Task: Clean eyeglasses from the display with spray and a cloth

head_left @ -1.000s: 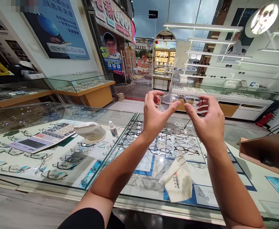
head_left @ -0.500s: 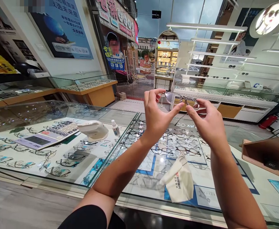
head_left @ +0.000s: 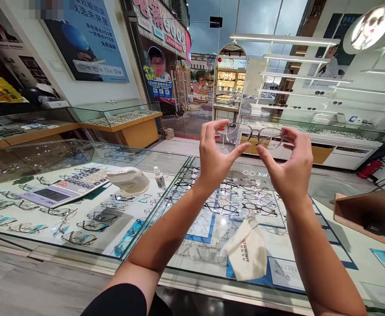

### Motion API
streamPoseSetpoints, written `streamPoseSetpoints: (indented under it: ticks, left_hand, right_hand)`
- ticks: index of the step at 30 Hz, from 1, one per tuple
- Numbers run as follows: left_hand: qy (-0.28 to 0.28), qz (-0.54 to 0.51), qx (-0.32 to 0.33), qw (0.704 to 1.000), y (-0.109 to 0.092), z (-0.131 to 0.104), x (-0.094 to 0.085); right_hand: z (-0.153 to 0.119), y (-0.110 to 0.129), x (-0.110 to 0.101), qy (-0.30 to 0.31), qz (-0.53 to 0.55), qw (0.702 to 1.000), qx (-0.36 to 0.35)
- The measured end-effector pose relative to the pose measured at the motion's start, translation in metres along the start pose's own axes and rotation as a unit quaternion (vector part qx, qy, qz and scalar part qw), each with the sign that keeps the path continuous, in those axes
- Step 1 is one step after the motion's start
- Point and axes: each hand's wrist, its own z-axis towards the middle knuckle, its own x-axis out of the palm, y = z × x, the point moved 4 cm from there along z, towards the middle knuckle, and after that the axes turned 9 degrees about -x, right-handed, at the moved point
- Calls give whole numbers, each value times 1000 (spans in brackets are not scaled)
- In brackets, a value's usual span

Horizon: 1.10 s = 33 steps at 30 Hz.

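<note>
Both my hands hold a pair of thin-framed eyeglasses (head_left: 252, 134) up above the glass counter, its lenses roughly level and see-through. My left hand (head_left: 216, 153) grips the left side between thumb and fingers. At the other side, my right hand (head_left: 289, 162) pinches the rim's outer edge, with the thumb under the right lens near the middle. Below them, a cream cleaning cloth (head_left: 250, 250) with printed writing lies crumpled on the counter top (head_left: 208, 259). Rows of eyeglasses (head_left: 260, 208) show through the glass beneath.
On the left counter section sit a calculator (head_left: 64, 188), a white rounded device (head_left: 130, 180) and a small spray bottle (head_left: 158, 177). A wooden box-like stand (head_left: 370, 215) is at the right edge. Farther back are an arched mirror (head_left: 231, 83) and a fire extinguisher (head_left: 370, 168).
The eyeglasses have turned from a slant to nearly level, facing me more squarely. My right hand has shifted slightly right and up; the left has barely moved.
</note>
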Motion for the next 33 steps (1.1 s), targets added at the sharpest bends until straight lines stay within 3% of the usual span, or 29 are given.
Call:
streamPoseSetpoints:
  ticks: [4,12,26,33]
  left_hand:
    - [1,-21,2,1000,4,2,1]
    - [31,-78,-68,994,24,10,4]
    - [126,-219,-193,948,63,19,26]
    - [144,-225,-235,934,67,17,27]
  right_hand:
    - [-1,1,1,-17,9,1000,-1]
    - [-1,-10,1,-56,152,985,57]
    - [1,1,-4,-58,109,991,48]
    - [1,-2,-4,-47,122,989,70]
